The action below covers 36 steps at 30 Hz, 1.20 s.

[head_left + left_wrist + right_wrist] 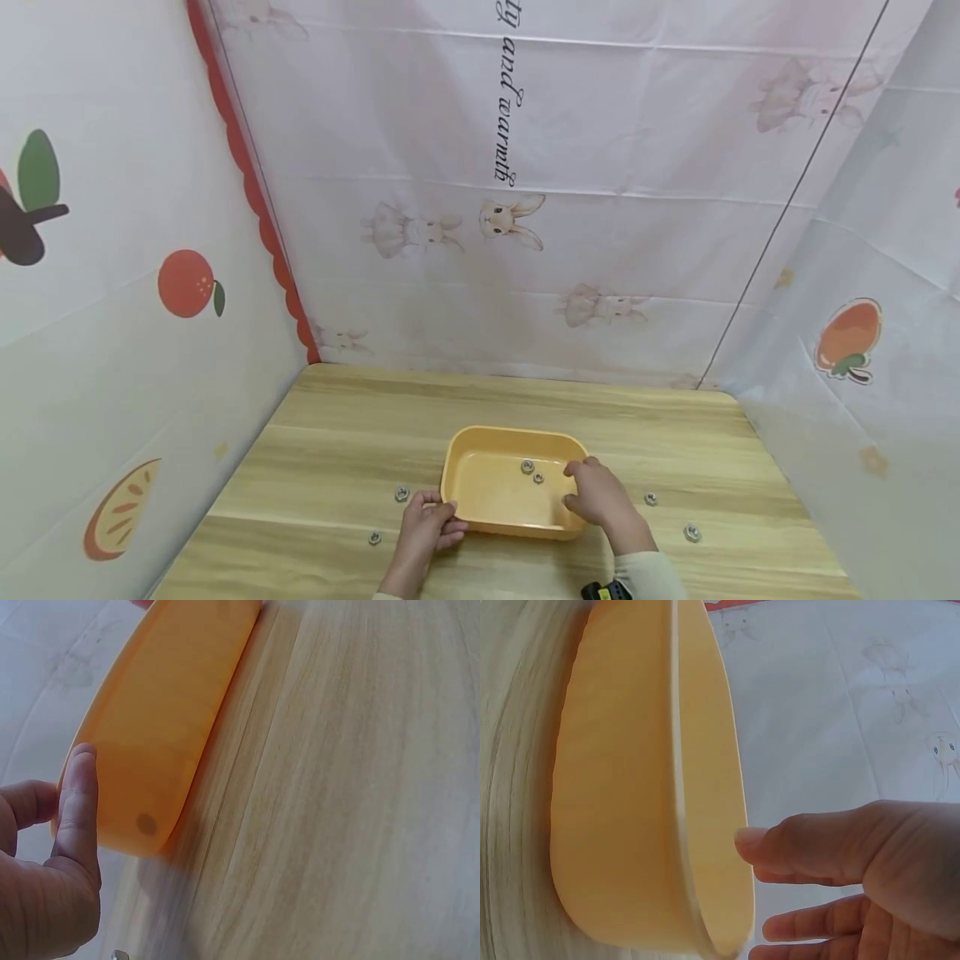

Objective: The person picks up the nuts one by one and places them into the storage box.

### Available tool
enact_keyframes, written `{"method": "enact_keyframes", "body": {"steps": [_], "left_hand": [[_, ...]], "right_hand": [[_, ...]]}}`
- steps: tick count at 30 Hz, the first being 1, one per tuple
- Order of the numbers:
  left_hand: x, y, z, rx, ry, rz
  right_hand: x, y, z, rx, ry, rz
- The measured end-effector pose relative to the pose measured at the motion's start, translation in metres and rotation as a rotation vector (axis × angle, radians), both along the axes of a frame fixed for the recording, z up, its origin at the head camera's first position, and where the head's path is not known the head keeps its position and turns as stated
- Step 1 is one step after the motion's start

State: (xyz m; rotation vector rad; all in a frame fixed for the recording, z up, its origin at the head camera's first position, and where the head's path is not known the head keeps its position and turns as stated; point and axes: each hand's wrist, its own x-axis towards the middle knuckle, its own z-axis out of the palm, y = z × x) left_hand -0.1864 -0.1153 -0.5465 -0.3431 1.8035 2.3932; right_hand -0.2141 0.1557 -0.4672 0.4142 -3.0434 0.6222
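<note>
A yellow rectangular plastic box (pixel 517 530) stands on the wooden table, holding a larger hex nut (pixel 527 467) and a smaller nut (pixel 538 478). My left hand (pixel 427 531) grips the box's near left corner, its thumb at the rim and fingers against the outer wall. In the left wrist view, a finger (pixel 79 802) lies along that wall. Over the right end of the box is my right hand (pixel 602 500), thumb and fingers spread apart. The right wrist view shows its thumb (pixel 802 847) by the rim, with no object between thumb and fingers.
Left of the box lie two nuts (pixel 402 494) on the table (pixel 360 433), the nearer one (pixel 375 537) close to the left wrist. To the right are another nut (pixel 651 498) and a larger nut (pixel 692 532). Printed cloth walls (pixel 450 333) enclose the table's back and sides.
</note>
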Motion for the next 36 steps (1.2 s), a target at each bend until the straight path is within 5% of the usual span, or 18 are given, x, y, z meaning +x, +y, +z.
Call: {"method": "enact_keyframes", "body": {"steps": [16, 28, 36], "left_hand": [[-0.001, -0.001, 0.002, 0.002, 0.009, -0.026], [-0.008, -0.005, 0.002, 0.02, 0.018, -0.052], [-0.007, -0.008, 0.002, 0.017, 0.028, -0.092]], "right_hand": [[0.007, 0.03, 0.002, -0.006, -0.019, -0.065], [0.005, 0.061, -0.016, -0.064, -0.094, -0.117], [0.011, 0.086, -0.039, -0.244, -0.103, -0.224]]}}
